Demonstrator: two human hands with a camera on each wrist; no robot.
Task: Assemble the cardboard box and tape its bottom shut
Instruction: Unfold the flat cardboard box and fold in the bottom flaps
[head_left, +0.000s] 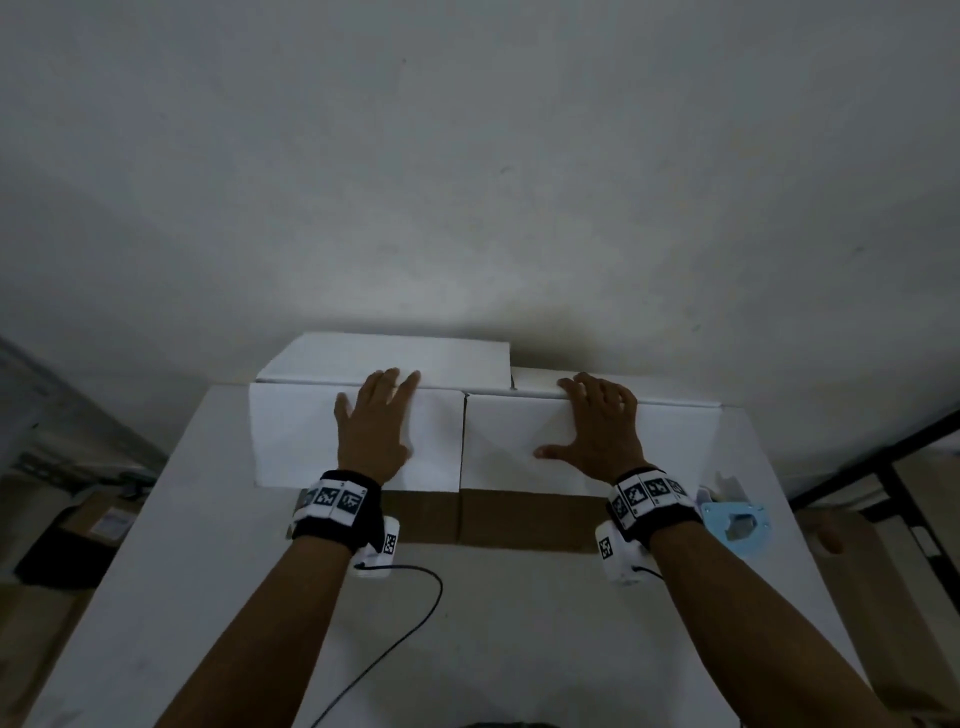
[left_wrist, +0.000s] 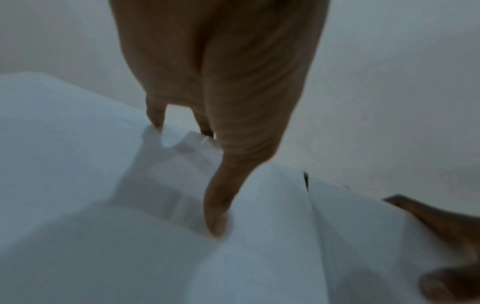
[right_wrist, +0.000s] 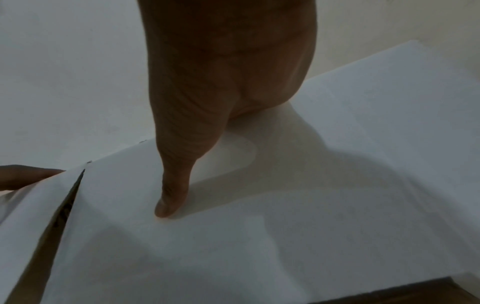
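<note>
A flattened cardboard box (head_left: 296, 436), white outside and brown inside, lies across the far part of the table. Two white flaps are folded toward me, with a slit (head_left: 463, 441) between them. A brown strip (head_left: 519, 519) shows at their near edge. My left hand (head_left: 371, 431) presses flat on the left flap, fingers reaching its far fold. My right hand (head_left: 597, 431) lies flat on the right flap with its thumb spread. The left wrist view shows the left hand (left_wrist: 221, 123) on the white box (left_wrist: 78, 185). In the right wrist view the right hand (right_wrist: 221, 82) rests on the box (right_wrist: 311, 226).
A light blue tape dispenser (head_left: 735, 519) sits on the white table (head_left: 208, 571) just right of my right wrist. A black cable (head_left: 415, 623) trails over the near table. Brown boxes (head_left: 98, 519) stand on the floor at left, a black frame (head_left: 909, 467) at right.
</note>
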